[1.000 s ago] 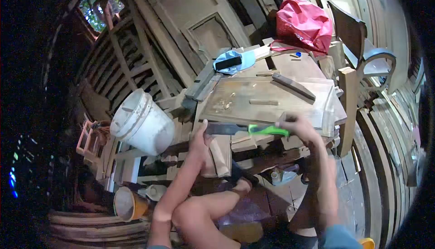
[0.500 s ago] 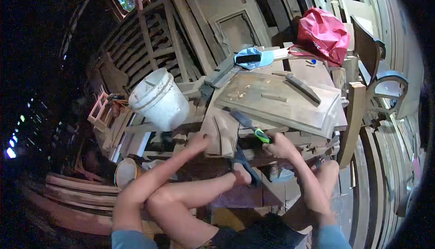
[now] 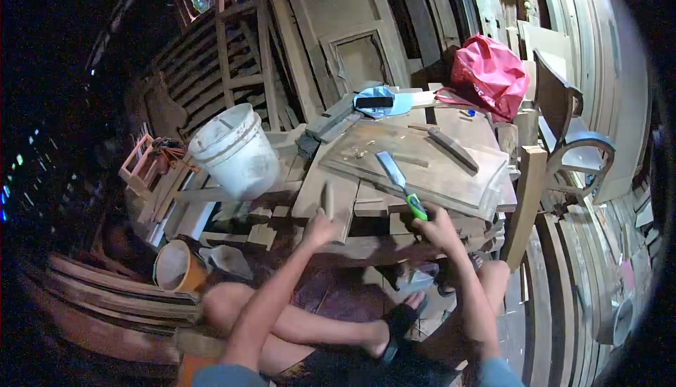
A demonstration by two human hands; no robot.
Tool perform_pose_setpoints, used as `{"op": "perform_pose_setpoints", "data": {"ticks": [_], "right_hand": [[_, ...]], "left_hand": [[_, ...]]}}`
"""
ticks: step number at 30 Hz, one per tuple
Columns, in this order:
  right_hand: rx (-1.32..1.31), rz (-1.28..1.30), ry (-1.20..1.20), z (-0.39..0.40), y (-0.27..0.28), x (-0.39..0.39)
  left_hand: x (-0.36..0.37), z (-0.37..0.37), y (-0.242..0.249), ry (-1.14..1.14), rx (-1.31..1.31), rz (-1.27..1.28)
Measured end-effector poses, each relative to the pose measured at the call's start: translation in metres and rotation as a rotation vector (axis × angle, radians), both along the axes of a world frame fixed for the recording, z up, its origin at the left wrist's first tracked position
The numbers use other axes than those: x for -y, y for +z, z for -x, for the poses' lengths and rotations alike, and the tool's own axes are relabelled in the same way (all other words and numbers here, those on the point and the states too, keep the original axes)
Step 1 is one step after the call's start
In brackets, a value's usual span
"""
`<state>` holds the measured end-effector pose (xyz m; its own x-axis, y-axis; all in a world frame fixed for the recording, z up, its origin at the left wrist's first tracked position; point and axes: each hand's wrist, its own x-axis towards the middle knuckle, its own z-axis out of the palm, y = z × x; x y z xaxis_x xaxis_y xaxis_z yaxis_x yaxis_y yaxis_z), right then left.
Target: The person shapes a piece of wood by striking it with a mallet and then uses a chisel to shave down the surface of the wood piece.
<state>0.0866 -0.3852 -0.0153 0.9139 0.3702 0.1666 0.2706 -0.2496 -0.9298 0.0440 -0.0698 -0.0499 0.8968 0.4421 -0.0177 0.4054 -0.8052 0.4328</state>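
My right hand [image 3: 438, 229] is closed round the green and black handle of a flat-bladed tool [image 3: 404, 184]. Its wide blade points up and left over the near edge of a wooden panel [image 3: 380, 149]. My left hand [image 3: 321, 231] is closed round a short wooden piece [image 3: 327, 200], which stands up from the fingers over a flat board [image 3: 306, 197]. On the panel lie a dark wooden bar [image 3: 454, 150], a thin strip of wood [image 3: 410, 160] and some shavings.
A white bucket [image 3: 236, 154] stands left of the boards. Behind the panel are a blue cap [image 3: 384, 102] and a pink bag [image 3: 491, 77]. An orange container [image 3: 179, 267] is at lower left, a curved-arm chair [image 3: 574, 133] at right, and an upright wooden post [image 3: 524, 207] nearer.
The tool's blade has lifted off the lower board and now points more upward. My left hand now holds the short wooden piece upright. The view has shifted, and my legs have moved.
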Motion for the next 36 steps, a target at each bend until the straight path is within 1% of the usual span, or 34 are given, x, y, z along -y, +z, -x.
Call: {"op": "perform_pose_setpoints", "data": {"ticks": [1, 3, 4, 5, 7, 8, 9, 11, 13, 14, 15, 16, 17, 18, 19, 20, 21, 22, 23, 25, 26, 27, 28, 29, 30, 31, 32, 33, 34, 35, 36], "right_hand": [[0.051, 0.013, -0.011, 0.0, -0.006, 0.0], [0.059, 0.01, 0.015, 0.003, -0.012, 0.001], [0.064, 0.029, 0.019, 0.01, -0.011, 0.0], [0.05, 0.032, 0.036, 0.017, -0.007, -0.003], [0.027, 0.042, 0.067, 0.03, -0.002, -0.007], [0.096, 0.096, 0.103, 0.023, -0.026, -0.009], [0.045, 0.039, 0.158, 0.043, -0.001, -0.017], [-0.133, -0.021, 0.21, 0.058, -0.014, -0.024], [-0.134, 0.169, 0.187, 0.092, -0.001, -0.032], [-0.198, 0.148, 0.169, 0.114, -0.003, -0.041], [-0.264, 0.107, 0.154, 0.135, -0.001, -0.045], [-0.056, 0.312, 0.119, 0.15, 0.01, -0.051], [-0.154, 0.323, 0.13, 0.156, 0.001, -0.05], [-0.131, 0.284, 0.145, 0.165, -0.012, -0.049], [-0.103, 0.242, 0.162, 0.171, -0.022, -0.05], [-0.114, 0.255, 0.153, 0.176, -0.016, -0.057], [-0.041, 0.332, 0.141, 0.185, -0.006, -0.064], [0.03, 0.41, 0.131, 0.193, 0.0, -0.071], [0.017, 0.425, 0.124, 0.198, 0.0, -0.076], [-0.134, 0.396, 0.097, 0.209, -0.003, -0.083], [-0.093, 0.554, 0.078, 0.215, -0.005, -0.086], [-0.055, 0.483, 0.075, 0.221, -0.008, -0.09], [-0.149, 0.48, 0.06, 0.227, -0.009, -0.093], [-0.239, 0.473, 0.045, 0.233, -0.01, -0.097], [-0.251, 0.485, 0.028, 0.237, -0.01, -0.104], [-0.257, 0.5, 0.014, 0.238, -0.011, -0.11], [-0.164, 0.479, -0.007, 0.242, -0.022, -0.109], [-0.121, 0.374, -0.026, 0.243, -0.026, -0.114], [-0.234, 0.307, -0.061, 0.247, -0.024, -0.123], [-0.349, 0.236, -0.099, 0.251, -0.021, -0.131], [-0.288, 0.3, -0.112, 0.251, -0.024, -0.133]], "left_hand": [[-0.001, 0.009, -0.006, -0.002, 0.013, 0.012], [-0.006, 0.03, -0.012, -0.092, 0.199, 1.06], [0.009, 0.041, -0.004, -0.111, 0.253, 1.22], [0.012, 0.043, -0.018, -0.057, 0.211, 1.438], [0.031, 0.053, -0.013, 0.052, 0.226, 1.508], [0.035, 0.055, -0.029, 0.034, 0.259, 1.543], [0.039, 0.061, -0.039, -0.012, 0.296, 1.668], [0.05, 0.079, -0.035, -0.062, 0.306, 1.732], [0.063, 0.095, -0.048, -0.073, 0.422, 1.78], [0.063, 0.101, -0.068, -0.055, 0.304, 1.966], [0.065, 0.106, -0.082, -0.045, 0.29, 2.052], [0.068, 0.111, -0.086, -0.056, 0.247, 2.08], [0.069, 0.117, -0.09, -0.068, 0.202, 2.105], [0.069, 0.121, -0.089, -0.057, 0.185, 2.125], [0.067, 0.124, -0.086, -0.11, 0.195, 2.098], [0.065, 0.127, -0.075, -0.165, 0.205, 2.069], [0.062, 0.13, -0.061, -0.221, 0.214, 2.039], [0.057, 0.14, -0.001, -0.227, 0.222, 1.92], [0.054, 0.137, -0.01, -0.223, 0.208, 1.938], [0.054, 0.124, -0.049, 0.061, 0.258, 2.143], [0.052, 0.124, -0.08, 0.188, 0.157, 2.216], [0.058, 0.121, -0.114, 0.199, 0.137, 2.235], [0.065, 0.117, -0.148, 0.222, 0.301, 2.07], [0.069, 0.115, -0.164, 0.239, 0.457, 1.893], [0.059, 0.116, -0.129, 0.11, 0.404, 1.946], [0.057, 0.118, -0.127, 0.11, 0.405, 1.961], [0.057, 0.123, -0.129, 0.127, 0.374, 1.86], [0.058, 0.126, -0.132, 0.143, 0.345, 1.759], [0.06, 0.128, -0.134, 0.154, 0.316, 1.656], [0.063, 0.129, -0.135, 0.149, 0.315, 1.667], [0.065, 0.13, -0.135, 0.228, 0.301, 1.777]]}}
